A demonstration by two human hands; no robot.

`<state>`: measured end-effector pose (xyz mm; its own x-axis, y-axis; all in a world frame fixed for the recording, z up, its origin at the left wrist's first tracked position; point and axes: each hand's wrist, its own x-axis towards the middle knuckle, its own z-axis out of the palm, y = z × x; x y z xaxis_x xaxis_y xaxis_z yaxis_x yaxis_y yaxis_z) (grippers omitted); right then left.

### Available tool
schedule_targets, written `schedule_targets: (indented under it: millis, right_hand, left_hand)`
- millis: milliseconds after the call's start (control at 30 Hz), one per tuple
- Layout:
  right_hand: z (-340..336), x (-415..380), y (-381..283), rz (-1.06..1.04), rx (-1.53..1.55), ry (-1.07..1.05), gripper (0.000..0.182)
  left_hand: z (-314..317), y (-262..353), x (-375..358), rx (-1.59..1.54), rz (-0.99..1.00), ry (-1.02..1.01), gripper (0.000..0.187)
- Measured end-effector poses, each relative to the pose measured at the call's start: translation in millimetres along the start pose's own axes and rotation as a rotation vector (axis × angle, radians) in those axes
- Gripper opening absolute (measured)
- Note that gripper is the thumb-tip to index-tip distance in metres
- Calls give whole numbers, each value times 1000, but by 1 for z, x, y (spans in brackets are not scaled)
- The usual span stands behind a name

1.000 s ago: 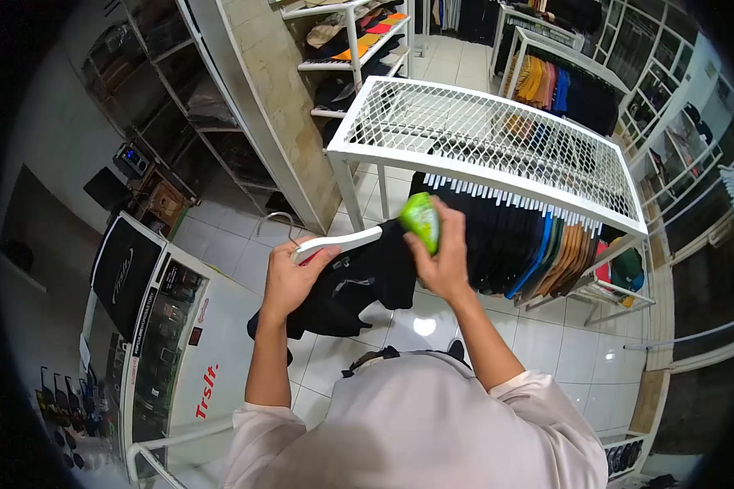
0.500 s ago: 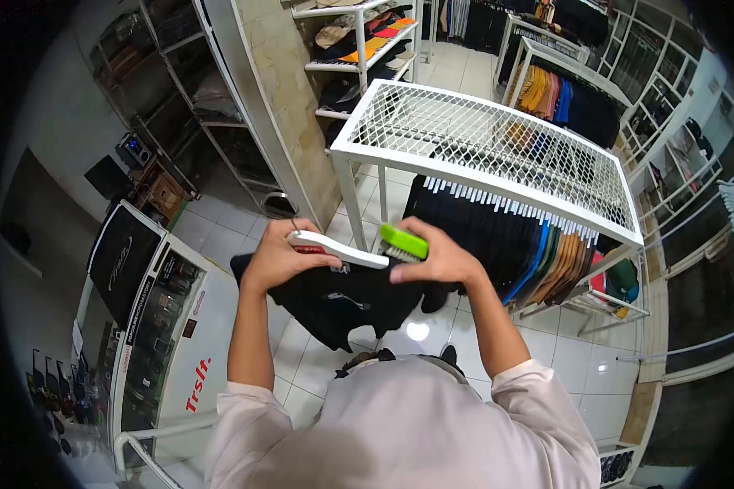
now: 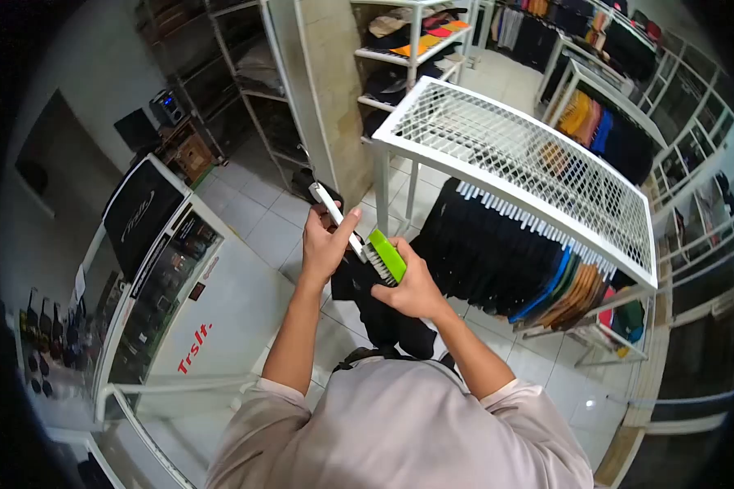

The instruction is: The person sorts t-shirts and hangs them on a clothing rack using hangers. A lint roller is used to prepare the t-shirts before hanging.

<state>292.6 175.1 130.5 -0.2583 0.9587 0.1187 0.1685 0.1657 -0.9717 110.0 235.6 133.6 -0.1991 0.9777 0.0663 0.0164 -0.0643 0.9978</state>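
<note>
My left hand [image 3: 324, 243] grips a white hanger [image 3: 333, 213] that carries a black garment [image 3: 383, 314], which hangs down in front of me. My right hand [image 3: 413, 287] holds a green brush [image 3: 386, 255] with white bristles, its bristle side turned toward the hanger and the top of the garment. The two hands are close together at chest height.
A white wire-mesh clothes rack [image 3: 514, 159] with dark and coloured shirts hanging under it stands to the right. A white counter with a glass display case [image 3: 167, 277] is on the left. Shelves with folded clothes [image 3: 408, 41] stand behind, over a tiled floor.
The hanger swung from lying level to pointing away from me, so the garment now hangs narrow. My right hand with the brush dropped lower, below the hanger. My view turned right.
</note>
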Motion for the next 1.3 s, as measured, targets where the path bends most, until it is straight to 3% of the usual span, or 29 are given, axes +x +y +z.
schedule_targets:
  millis: [100, 167, 200, 233, 300, 367, 433, 467, 533, 567, 667, 700, 800, 900, 967, 1033, 1100, 1133, 1233, 1300]
  right_hand:
    - [23, -2, 3, -32, -14, 9, 60]
    - [34, -11, 9, 19, -3, -183, 53]
    - [32, -12, 26, -81, -42, -364, 45]
    - [28, -15, 32, 27, -161, -483, 40]
    - [25, -14, 57, 95, -11, -363, 43]
    - [15, 0, 35, 102, 76, -191, 54]
    - [22, 19, 35, -107, -28, 44, 53]
    - [26, 28, 31, -107, -24, 54, 53]
    - [30, 47, 11, -498, -297, 281, 62]
    - [30, 55, 8, -536, -319, 253, 72]
    - [22, 73, 25, -561, -374, 338, 73]
    - [12, 81, 41, -630, -491, 483, 72]
    - [-23, 86, 77, -20, -461, 722, 67]
    - [-41, 67, 72, -193, -471, 817, 73]
    - [-23, 46, 28, -299, -460, 691, 75]
    - [-8, 33, 7, -522, -567, 535, 82]
    - [-6, 27, 11, -558, -646, 444, 86]
    - [-14, 30, 25, -535, -664, 528, 88]
    - [-60, 37, 68, -134, -647, 810, 76]
    - [-87, 25, 75, -80, -609, 856, 69]
  left_hand:
    - [-13, 9, 6, 78, 29, 75, 50]
    - [-36, 5, 14, 230, 54, 114, 48]
    - [-56, 2, 17, 289, 17, 63, 46]
    - [-72, 6, 16, 349, -18, 7, 45]
    - [-94, 6, 5, 345, -53, 37, 39]
    - [-109, -9, 1, 452, 111, 104, 43]
    - [-100, 13, -11, 421, 84, 123, 47]
    - [-94, 27, -17, 386, 58, 136, 51]
    - [-89, 46, -27, 397, 49, 80, 53]
    - [-87, 52, -31, 403, 32, 33, 56]
    - [-88, 59, -39, 366, 13, -40, 58]
    - [-90, 60, -39, 330, 5, -64, 57]
    - [-98, 61, -43, 290, 1, -32, 57]
    - [-100, 50, -43, 289, 35, -41, 58]
    - [-94, 51, -42, 286, -49, -97, 49]
    - [-71, 53, -40, 333, 223, -147, 40]
    - [-64, 57, -38, 354, 169, -209, 34]
    - [-63, 56, -37, 362, 245, -194, 35]
    - [-62, 52, -35, 419, 338, -169, 33]
    - [-63, 52, -38, 477, 350, -147, 31]
